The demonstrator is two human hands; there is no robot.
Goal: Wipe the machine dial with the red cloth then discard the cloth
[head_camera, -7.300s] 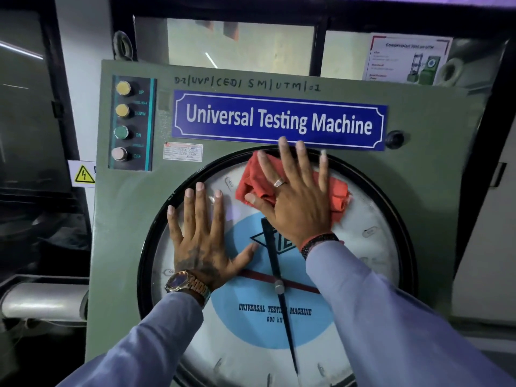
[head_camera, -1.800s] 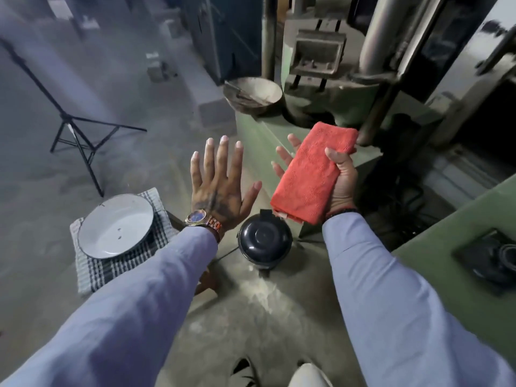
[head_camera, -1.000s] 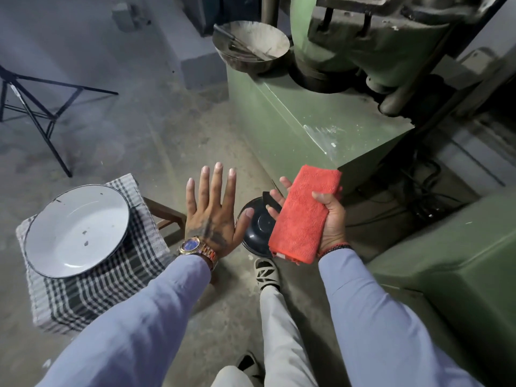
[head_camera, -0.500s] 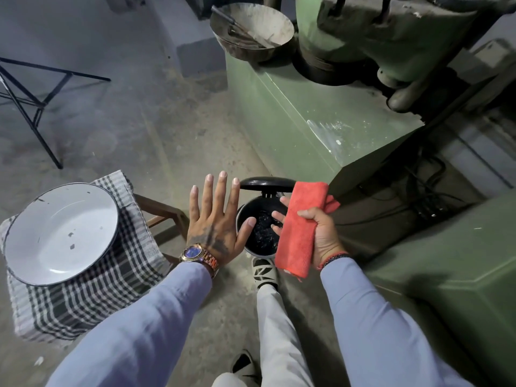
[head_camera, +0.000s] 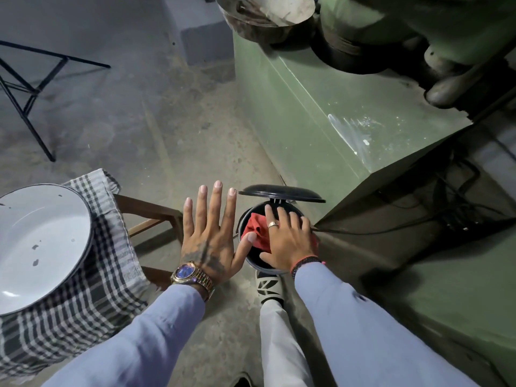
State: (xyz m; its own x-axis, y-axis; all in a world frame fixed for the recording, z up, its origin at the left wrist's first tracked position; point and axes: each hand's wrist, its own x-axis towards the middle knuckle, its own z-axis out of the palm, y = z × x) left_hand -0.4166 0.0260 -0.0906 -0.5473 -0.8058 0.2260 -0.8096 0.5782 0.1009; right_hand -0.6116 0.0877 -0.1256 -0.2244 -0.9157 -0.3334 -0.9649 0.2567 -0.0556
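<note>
The red cloth (head_camera: 255, 230) is bunched inside a small black pedal bin (head_camera: 268, 271) on the floor. The bin's lid (head_camera: 282, 193) stands raised behind it. My right hand (head_camera: 287, 241) lies palm-down on the cloth in the bin's mouth, covering most of it. My left hand (head_camera: 208, 236) hovers just left of the bin, flat and empty with fingers spread. My shoe (head_camera: 269, 286) sits at the bin's near side. The machine dial is out of view.
A white enamel bowl (head_camera: 36, 247) rests on a checked cloth (head_camera: 111, 275) over a wooden stool (head_camera: 148, 208) at the left. The green machine base (head_camera: 321, 121) rises right behind the bin, with cables (head_camera: 446, 213) beside it. Tripod legs (head_camera: 25, 107) stand at far left.
My right hand has dropped from above the bin into its mouth, carrying the red cloth down inside. The lid stays raised, and my left hand has hardly moved.
</note>
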